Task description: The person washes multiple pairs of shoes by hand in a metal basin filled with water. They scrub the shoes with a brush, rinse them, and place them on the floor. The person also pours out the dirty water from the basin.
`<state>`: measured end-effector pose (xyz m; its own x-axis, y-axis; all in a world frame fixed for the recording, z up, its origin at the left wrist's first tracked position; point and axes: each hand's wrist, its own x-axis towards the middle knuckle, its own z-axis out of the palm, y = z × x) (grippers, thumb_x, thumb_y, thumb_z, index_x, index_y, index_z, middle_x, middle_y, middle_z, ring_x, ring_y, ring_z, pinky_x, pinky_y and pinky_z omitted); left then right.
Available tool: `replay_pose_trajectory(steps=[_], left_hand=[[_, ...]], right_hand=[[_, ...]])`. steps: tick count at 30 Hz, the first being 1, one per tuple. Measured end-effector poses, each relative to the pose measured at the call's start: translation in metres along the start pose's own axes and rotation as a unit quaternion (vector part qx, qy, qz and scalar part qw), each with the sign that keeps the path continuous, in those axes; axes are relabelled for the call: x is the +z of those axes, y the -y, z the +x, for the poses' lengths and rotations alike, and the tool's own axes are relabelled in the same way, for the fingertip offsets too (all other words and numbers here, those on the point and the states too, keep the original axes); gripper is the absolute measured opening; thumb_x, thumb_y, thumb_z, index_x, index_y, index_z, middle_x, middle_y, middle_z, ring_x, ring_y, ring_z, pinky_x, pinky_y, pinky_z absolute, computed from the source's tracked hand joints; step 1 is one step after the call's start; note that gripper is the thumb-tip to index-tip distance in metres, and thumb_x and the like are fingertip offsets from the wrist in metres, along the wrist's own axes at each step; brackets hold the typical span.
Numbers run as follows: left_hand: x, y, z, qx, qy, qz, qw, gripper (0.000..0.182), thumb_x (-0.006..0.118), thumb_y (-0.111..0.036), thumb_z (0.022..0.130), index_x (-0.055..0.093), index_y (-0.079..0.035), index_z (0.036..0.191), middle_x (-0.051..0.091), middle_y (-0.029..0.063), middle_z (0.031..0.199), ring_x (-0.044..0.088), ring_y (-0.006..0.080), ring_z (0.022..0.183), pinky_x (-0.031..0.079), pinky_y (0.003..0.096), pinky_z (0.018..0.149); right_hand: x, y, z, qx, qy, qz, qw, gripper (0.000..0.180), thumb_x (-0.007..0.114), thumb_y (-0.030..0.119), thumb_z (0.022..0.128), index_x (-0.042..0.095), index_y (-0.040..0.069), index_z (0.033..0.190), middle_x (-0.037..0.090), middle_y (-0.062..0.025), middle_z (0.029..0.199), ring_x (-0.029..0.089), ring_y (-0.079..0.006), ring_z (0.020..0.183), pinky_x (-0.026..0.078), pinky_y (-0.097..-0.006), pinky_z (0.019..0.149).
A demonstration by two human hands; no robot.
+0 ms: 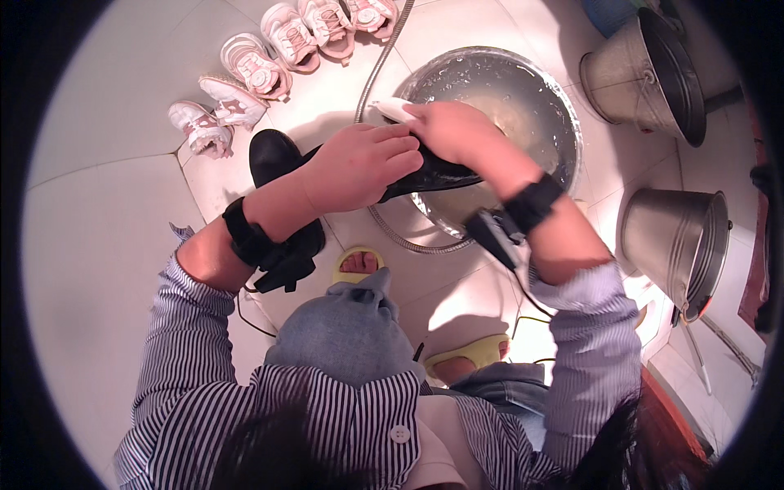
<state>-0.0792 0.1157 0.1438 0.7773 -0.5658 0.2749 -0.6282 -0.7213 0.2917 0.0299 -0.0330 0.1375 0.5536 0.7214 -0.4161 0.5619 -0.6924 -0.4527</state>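
Observation:
A black shoe (pixel 450 176) is held slanted at the near left rim of a metal basin (pixel 572 116). My left hand (pixel 361 165) grips the shoe from above and hides part of it. My right hand (pixel 453 131) is closed around a white object (pixel 392 109), perhaps a brush, whose end sticks out to the left over the shoe. The rest of that object is covered by my fingers. Cloudy water (pixel 508 116) with some bubbles fills the basin. Another black shoe (pixel 272 153) stands on the floor, partly hidden under my left forearm.
Several white-and-pink sneakers (pixel 254 67) stand in a curved row at the back left. A flexible metal hose (pixel 383 61) runs past and beneath the basin. Two metal buckets, one upper (pixel 618 79) and one lower (pixel 661 233), lie tipped at right on the tiled floor (pixel 104 226).

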Motion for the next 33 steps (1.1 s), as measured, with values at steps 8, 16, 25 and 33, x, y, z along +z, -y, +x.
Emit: replay_pose_trajectory(steps=[8, 16, 25, 33], left_hand=[[0.007, -0.002, -0.005, -0.015, -0.033, -0.040, 0.999, 0.029, 0.061, -0.002, 0.062, 0.052, -0.010, 0.089, 0.057, 0.0021, 0.095, 0.057, 0.0199, 0.093, 0.049, 0.0320, 0.063], [-0.002, -0.019, 0.002, -0.109, -0.019, -0.055, 0.992, 0.031, 0.064, -0.006, 0.062, 0.053, -0.010, 0.091, 0.059, 0.0049, 0.092, 0.059, 0.0247, 0.087, 0.049, 0.0343, 0.066], [-0.012, -0.029, 0.033, -0.393, -0.024, -0.150, 0.907, 0.031, 0.070, -0.014, 0.072, 0.052, -0.008, 0.096, 0.061, 0.0122, 0.090, 0.061, 0.0304, 0.084, 0.048, 0.0345, 0.071], [-0.010, -0.013, 0.031, -0.413, 0.017, -0.176, 0.893, 0.049, 0.071, -0.014, 0.073, 0.049, -0.010, 0.117, 0.063, 0.0140, 0.097, 0.062, 0.0255, 0.091, 0.047, 0.0317, 0.080]], right_hand=[[-0.026, -0.034, -0.068, 0.027, 0.048, 0.090, 0.994, 0.036, 0.047, 0.029, 0.090, 0.055, 0.014, 0.121, 0.063, -0.0176, 0.100, 0.059, -0.0330, 0.093, 0.046, -0.0386, 0.082], [0.011, -0.015, 0.008, 0.078, -0.082, -0.070, 0.991, 0.033, 0.041, 0.030, 0.090, 0.055, 0.014, 0.116, 0.064, -0.0159, 0.094, 0.061, -0.0337, 0.088, 0.048, -0.0451, 0.076], [0.071, -0.108, -0.053, 0.317, -0.186, 0.071, 0.927, 0.050, 0.043, 0.034, 0.089, 0.034, 0.019, 0.136, 0.060, -0.0205, 0.105, 0.060, -0.0365, 0.093, 0.047, -0.0468, 0.080], [0.091, -0.082, -0.073, 0.129, -0.315, 0.321, 0.884, 0.048, 0.046, 0.032, 0.091, 0.037, 0.018, 0.136, 0.057, -0.0265, 0.109, 0.057, -0.0382, 0.100, 0.046, -0.0405, 0.083]])
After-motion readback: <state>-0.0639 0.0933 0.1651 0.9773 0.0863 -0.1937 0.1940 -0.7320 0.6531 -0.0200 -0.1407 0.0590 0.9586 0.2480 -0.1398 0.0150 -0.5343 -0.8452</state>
